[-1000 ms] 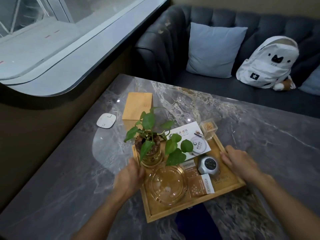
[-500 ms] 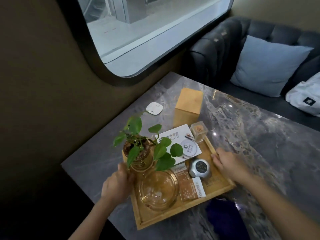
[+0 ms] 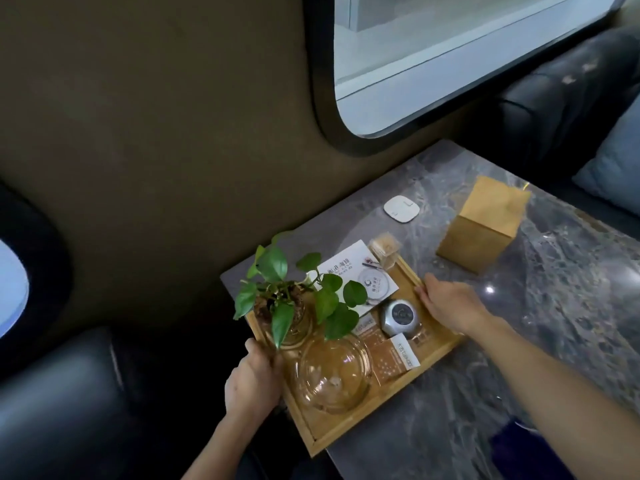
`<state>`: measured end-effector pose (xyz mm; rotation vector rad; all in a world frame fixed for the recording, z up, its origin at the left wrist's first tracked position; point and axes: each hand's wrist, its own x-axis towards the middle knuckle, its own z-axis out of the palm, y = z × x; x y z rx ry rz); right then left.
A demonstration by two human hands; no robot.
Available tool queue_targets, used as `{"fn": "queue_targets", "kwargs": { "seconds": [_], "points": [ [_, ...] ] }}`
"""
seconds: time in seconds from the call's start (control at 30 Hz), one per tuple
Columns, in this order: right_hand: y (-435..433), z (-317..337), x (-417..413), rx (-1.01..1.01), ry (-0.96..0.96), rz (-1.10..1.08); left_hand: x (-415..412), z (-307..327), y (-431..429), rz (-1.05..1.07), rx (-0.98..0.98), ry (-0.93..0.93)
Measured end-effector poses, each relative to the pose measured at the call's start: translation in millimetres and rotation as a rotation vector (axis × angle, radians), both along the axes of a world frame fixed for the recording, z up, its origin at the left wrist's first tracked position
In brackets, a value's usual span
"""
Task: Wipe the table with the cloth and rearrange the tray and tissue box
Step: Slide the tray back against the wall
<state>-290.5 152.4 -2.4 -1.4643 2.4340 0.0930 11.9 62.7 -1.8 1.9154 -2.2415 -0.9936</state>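
Observation:
A wooden tray (image 3: pixel 349 429) sits at the near left corner of the grey marble table (image 3: pixel 554 323), its near left part overhanging the edge. It carries a potted green plant (image 3: pixel 294 299), a glass bowl (image 3: pixel 332 372), cards, small boxes and a round silver device (image 3: pixel 398 317). My left hand (image 3: pixel 254 382) grips the tray's left rim. My right hand (image 3: pixel 450 304) holds the right rim. The wooden tissue box (image 3: pixel 483 223) stands apart, farther back on the table. A dark blue cloth (image 3: pixel 519 452) lies at the near right.
A small white flat device (image 3: pixel 401 208) lies near the wall side of the table. A brown wall and window run behind. A dark sofa with a blue cushion (image 3: pixel 616 168) is at the far right; a dark seat (image 3: pixel 59 403) is at the near left.
The tray has slid left toward the table's corner with both hands on its rims, away from the tissue box. The view has swung left.

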Motion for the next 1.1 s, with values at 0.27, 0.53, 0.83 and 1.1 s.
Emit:
{"fn": "queue_targets", "kwargs": {
  "seconds": [0.27,0.53,0.83,1.1],
  "points": [
    [-21.0,2.5,-1.4,0.093,0.060,0.033,-1.6,-12.6,-11.4,0.050,0.064,0.008],
    [-23.2,-4.9,-5.7,0.084,0.027,-0.004,-3.4,-18.4,-11.5,0.070,0.020,0.046],
    [17.5,0.0,-26.3,-0.156,-0.454,-0.213,13.6,3.6,36.4,0.138,-0.096,0.395],
    [67.6,-1.0,-17.5,-0.058,-0.559,-0.128,5.1,-22.6,88.4,-0.002,-0.039,0.132]
  ]
}}
